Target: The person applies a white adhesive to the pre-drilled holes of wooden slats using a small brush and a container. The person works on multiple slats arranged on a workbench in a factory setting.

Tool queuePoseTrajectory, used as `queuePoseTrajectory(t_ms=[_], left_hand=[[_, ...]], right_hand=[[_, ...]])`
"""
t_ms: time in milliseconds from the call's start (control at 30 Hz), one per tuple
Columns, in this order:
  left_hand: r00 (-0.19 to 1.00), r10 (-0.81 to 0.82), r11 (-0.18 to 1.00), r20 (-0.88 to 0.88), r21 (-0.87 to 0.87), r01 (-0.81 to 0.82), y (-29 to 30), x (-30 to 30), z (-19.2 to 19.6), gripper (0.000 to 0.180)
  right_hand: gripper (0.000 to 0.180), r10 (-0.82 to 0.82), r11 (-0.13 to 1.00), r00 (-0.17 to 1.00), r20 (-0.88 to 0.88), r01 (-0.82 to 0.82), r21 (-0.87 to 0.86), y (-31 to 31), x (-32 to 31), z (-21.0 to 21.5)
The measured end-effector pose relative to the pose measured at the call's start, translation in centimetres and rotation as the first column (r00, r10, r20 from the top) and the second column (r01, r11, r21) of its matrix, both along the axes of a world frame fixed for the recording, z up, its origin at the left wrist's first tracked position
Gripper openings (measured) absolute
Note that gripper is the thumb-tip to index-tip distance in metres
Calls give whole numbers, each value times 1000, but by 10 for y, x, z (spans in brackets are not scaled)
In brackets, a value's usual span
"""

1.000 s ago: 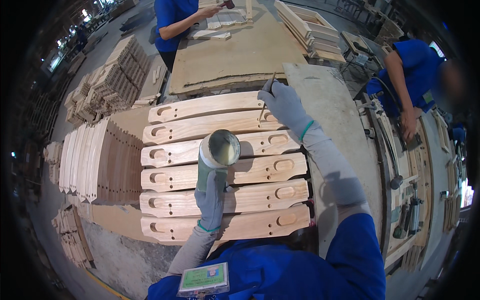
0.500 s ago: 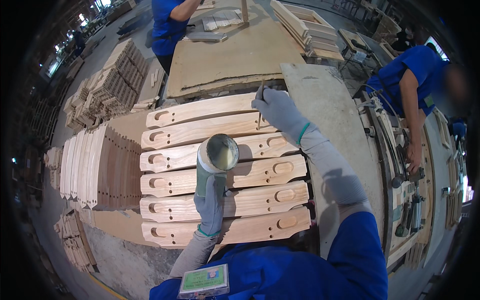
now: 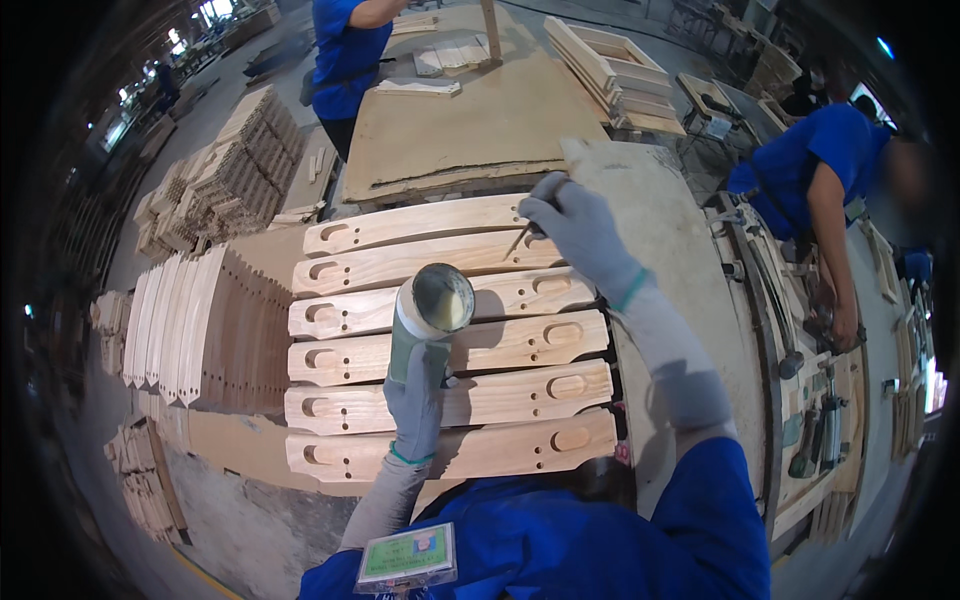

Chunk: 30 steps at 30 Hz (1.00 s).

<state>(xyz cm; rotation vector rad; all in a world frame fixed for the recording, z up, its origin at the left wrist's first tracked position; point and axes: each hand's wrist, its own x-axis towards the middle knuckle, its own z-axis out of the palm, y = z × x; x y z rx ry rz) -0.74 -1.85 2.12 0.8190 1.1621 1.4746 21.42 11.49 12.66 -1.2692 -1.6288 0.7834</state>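
Note:
My left hand, in a grey glove, is wrapped round a green and white container. Its open mouth tilts up and shows pale cream-coloured stuff inside. In my gloved right hand is a thin stick, pinched at its upper end and slanting down over the right end of the second board from the far side. Several pale wooden boards, with oval slots and small round holes near their ends, lie side by side beneath both hands. My right hand hides the right ends of the farthest boards.
Left of the boards stands a row of upright wooden pieces; beyond it are stacked wood pieces. A brown-topped table is ahead. To the right, a person in blue works at a bench with clamps.
The stick has gone from nearly upright to slanted, its lower tip now further left. My right hand has turned with it. The container stays in my left hand.

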Motion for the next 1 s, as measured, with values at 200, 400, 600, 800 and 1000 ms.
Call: queuePoseTrajectory(t_ms=[200,400,600,800,1000], left_hand=[[999,-32,999,-36,26,33,-22,-3,50,27],[990,102,956,-100,285,-69,-43,-4,60,21],[994,109,947,1,305,-104,-52,-15,67,20],[1000,15,935,-25,354,-6,-66,-13,73,29],[1000,1,939,-22,344,6,-61,-10,72,27]], right_hand=[[4,266,940,943,-202,-206,273,-94,-14,27],[9,253,866,963,97,-270,421,-166,-24,26],[13,286,846,840,461,-447,290,-218,-8,42],[13,236,866,958,164,-284,411,-221,-7,29],[15,228,879,974,-14,-199,433,-215,-17,24]])
